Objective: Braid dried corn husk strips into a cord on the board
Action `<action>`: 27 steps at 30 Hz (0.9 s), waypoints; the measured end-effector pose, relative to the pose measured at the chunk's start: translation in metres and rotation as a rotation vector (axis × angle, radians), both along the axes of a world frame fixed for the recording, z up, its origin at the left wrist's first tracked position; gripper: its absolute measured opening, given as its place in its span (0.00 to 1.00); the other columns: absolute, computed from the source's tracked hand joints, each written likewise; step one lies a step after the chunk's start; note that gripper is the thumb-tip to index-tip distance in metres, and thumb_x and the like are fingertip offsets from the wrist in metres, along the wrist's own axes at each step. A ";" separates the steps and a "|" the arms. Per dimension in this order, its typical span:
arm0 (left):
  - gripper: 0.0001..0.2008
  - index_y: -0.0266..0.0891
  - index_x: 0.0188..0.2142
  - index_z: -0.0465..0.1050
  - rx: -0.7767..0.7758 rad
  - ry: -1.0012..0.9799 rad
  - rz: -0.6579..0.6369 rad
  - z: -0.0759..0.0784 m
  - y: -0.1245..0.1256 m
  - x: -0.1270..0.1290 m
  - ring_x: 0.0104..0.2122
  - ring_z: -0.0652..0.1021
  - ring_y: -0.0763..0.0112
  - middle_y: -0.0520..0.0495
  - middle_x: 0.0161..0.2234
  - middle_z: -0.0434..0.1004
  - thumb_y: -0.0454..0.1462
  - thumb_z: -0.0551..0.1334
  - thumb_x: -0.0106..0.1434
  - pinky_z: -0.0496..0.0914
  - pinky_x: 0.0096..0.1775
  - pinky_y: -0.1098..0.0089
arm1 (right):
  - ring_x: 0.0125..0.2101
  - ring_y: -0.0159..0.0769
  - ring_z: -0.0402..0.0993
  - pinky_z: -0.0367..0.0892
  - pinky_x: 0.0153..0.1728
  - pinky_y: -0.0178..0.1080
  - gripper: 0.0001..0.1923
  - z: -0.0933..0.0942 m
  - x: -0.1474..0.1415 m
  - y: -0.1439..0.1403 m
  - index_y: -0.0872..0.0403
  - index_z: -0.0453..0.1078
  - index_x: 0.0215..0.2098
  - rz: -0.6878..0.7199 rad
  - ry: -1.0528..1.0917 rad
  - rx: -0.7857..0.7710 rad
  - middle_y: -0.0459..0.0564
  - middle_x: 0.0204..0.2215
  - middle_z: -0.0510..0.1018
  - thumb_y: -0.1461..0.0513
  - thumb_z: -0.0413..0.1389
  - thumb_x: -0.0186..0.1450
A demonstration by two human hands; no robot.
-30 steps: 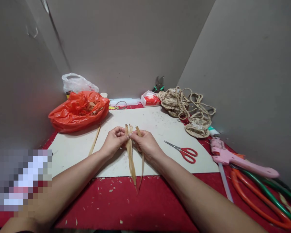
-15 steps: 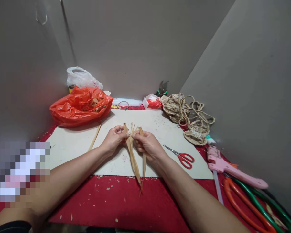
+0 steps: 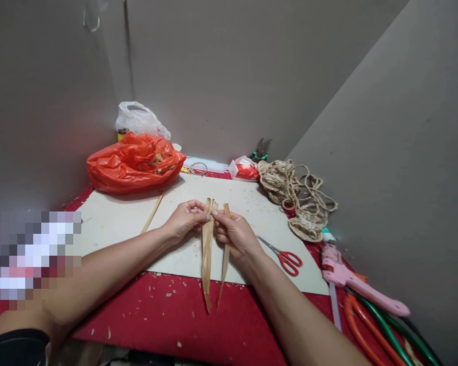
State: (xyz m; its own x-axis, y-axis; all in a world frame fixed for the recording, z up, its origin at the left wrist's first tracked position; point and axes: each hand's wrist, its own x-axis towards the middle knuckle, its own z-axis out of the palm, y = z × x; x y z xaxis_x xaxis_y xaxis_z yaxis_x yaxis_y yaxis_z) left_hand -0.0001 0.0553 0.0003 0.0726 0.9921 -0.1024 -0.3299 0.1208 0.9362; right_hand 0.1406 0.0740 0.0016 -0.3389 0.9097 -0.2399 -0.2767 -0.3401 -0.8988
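My left hand (image 3: 187, 219) pinches a long, tan dried leaf strip (image 3: 206, 254) near its top end. The strip hangs down past the front edge of the white board (image 3: 168, 259) and narrows to a point. My right hand (image 3: 234, 231) is closed close beside it, its thumb and finger meeting the top of the same strip. A second, narrower leaf strip (image 3: 225, 262) passes through the right hand's fingers and points down. Short frayed ends stick up between both hands. Red-handled scissors (image 3: 288, 262) lie on the board right of my right hand.
An orange plastic bag (image 3: 133, 168) with dried scraps sits back left, near a loose strip (image 3: 152, 212). Coiled braided rope (image 3: 280, 183), a tissue pack (image 3: 244, 169) and pruning shears (image 3: 262, 149) lie back right. A pink glue gun (image 3: 351, 279) rests on the red cloth (image 3: 156, 325).
The larger strip has swung from slanting to nearly upright, and its frayed top ends are drawn closer together. The whole view has shifted a little.
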 end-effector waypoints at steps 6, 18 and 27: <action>0.14 0.36 0.29 0.64 -0.023 -0.003 -0.016 0.003 -0.003 0.001 0.18 0.68 0.81 0.52 0.21 0.71 0.34 0.68 0.46 0.57 0.22 0.76 | 0.11 0.16 0.44 0.40 0.09 0.24 0.23 0.000 -0.001 -0.001 0.55 0.61 0.25 -0.083 0.012 0.016 0.34 0.12 0.58 0.57 0.69 0.42; 0.12 0.35 0.29 0.65 -0.002 -0.069 0.041 0.001 -0.001 0.001 0.19 0.71 0.79 0.52 0.21 0.72 0.30 0.67 0.45 0.59 0.25 0.76 | 0.11 0.17 0.43 0.40 0.09 0.24 0.23 -0.001 0.001 -0.001 0.54 0.58 0.25 -0.075 -0.023 0.030 0.33 0.12 0.56 0.58 0.69 0.43; 0.10 0.34 0.29 0.65 0.015 -0.102 0.016 -0.004 0.000 0.001 0.21 0.71 0.79 0.50 0.23 0.73 0.28 0.65 0.47 0.62 0.27 0.74 | 0.11 0.16 0.44 0.40 0.09 0.23 0.22 0.001 0.000 -0.002 0.54 0.60 0.26 -0.045 0.003 0.018 0.33 0.12 0.57 0.58 0.69 0.44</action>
